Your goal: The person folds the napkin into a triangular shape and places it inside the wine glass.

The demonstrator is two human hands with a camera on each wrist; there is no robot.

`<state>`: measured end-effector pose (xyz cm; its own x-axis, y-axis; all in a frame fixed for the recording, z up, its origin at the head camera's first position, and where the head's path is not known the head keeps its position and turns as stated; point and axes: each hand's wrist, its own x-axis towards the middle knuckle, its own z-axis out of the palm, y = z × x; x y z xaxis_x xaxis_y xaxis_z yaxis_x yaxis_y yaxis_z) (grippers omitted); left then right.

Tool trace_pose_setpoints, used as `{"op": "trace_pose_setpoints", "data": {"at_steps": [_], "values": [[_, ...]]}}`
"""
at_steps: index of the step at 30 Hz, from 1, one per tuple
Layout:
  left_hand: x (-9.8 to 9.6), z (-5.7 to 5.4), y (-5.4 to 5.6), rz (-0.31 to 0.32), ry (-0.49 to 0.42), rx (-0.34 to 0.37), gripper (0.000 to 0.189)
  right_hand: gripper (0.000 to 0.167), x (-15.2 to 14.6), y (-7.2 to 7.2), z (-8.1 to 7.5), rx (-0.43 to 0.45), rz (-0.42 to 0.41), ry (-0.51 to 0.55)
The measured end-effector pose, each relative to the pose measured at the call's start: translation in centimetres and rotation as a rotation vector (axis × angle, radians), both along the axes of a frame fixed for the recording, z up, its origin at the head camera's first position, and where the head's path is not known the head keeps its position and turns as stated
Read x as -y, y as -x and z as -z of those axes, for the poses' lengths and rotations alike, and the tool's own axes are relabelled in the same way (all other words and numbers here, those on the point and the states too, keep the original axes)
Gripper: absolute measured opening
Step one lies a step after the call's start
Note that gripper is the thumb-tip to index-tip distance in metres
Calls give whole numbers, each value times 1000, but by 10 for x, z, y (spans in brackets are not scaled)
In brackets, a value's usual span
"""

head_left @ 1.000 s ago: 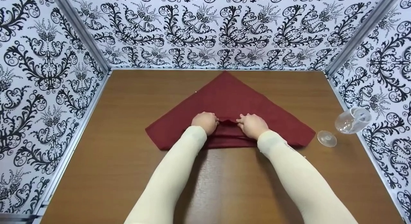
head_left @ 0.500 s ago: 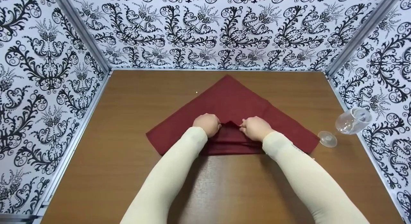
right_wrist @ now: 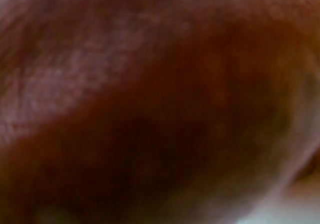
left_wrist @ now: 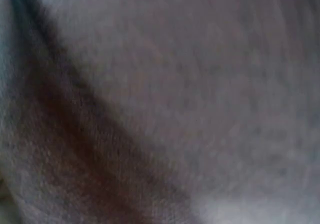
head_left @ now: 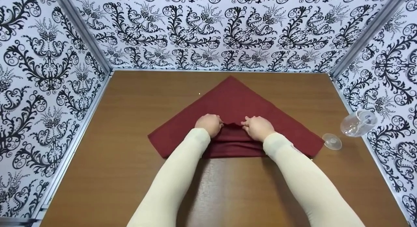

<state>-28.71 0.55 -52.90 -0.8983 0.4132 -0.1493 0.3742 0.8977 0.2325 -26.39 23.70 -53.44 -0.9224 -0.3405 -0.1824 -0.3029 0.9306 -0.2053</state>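
Note:
A dark red cloth napkin lies on the wooden table, its far part a flat triangle pointing to the back wall. Its near side is gathered into layered folds, with a raised edge between my hands. My left hand pinches that edge on the left. On the right, the fingers of my right hand pinch the same edge. Blurred cloth fills the left wrist view. Dark, out-of-focus cloth covers most of the right wrist view.
A clear wine glass stands at the right, its foot right at the napkin's right corner. The wooden table is bounded by patterned walls at the back and both sides. A tiny pale speck lies left of the napkin.
The napkin has shifted slightly toward me and to the right, its right corner now reaching the glass's foot. Both hands keep pinching the edge.

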Motion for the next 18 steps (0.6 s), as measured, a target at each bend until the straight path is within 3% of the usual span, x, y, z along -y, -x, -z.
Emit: {"op": "trace_pose_setpoints", "data": {"at_steps": [18], "values": [[-1, 8, -2, -88, -41, 31, 25, 38, 2, -5, 3, -30, 21, -23]]}}
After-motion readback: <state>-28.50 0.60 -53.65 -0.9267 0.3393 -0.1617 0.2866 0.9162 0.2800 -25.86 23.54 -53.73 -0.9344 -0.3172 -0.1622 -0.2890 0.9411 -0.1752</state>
